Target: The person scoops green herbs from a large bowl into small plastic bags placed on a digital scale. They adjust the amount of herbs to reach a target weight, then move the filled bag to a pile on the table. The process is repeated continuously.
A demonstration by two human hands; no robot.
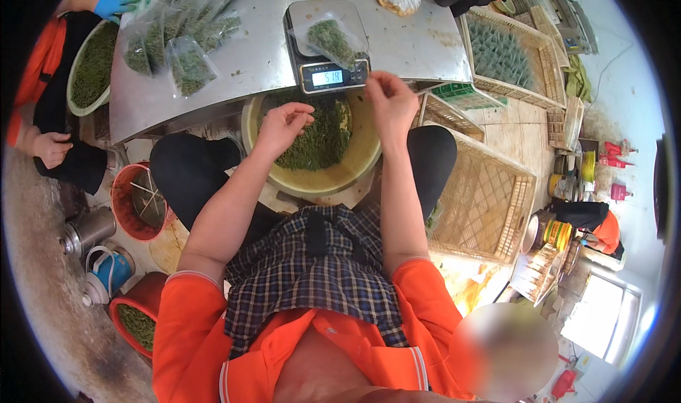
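Note:
A digital kitchen scale (327, 46) with a lit display stands at the table's near edge. On its pan lies a clear plastic bag of green leafy bits (330, 41). My right hand (392, 104) is beside the scale's front right corner, thumb and fingers pinched together. Over the left side of a yellow tub (363, 155) hangs my left hand (285, 128), its fingers curled in toward the thumb. Whatever either hand may hold is too small to make out. Loose green leafy bits (312, 137) fill part of the tub between my knees.
Several filled clear bags (190, 66) lie on the metal table (262, 63) at the left. A co-worker's blue-gloved hand (118, 3) is near them. Plastic crates (489, 197) stand at the right, a red bucket (142, 203) and flasks (89, 231) at the left.

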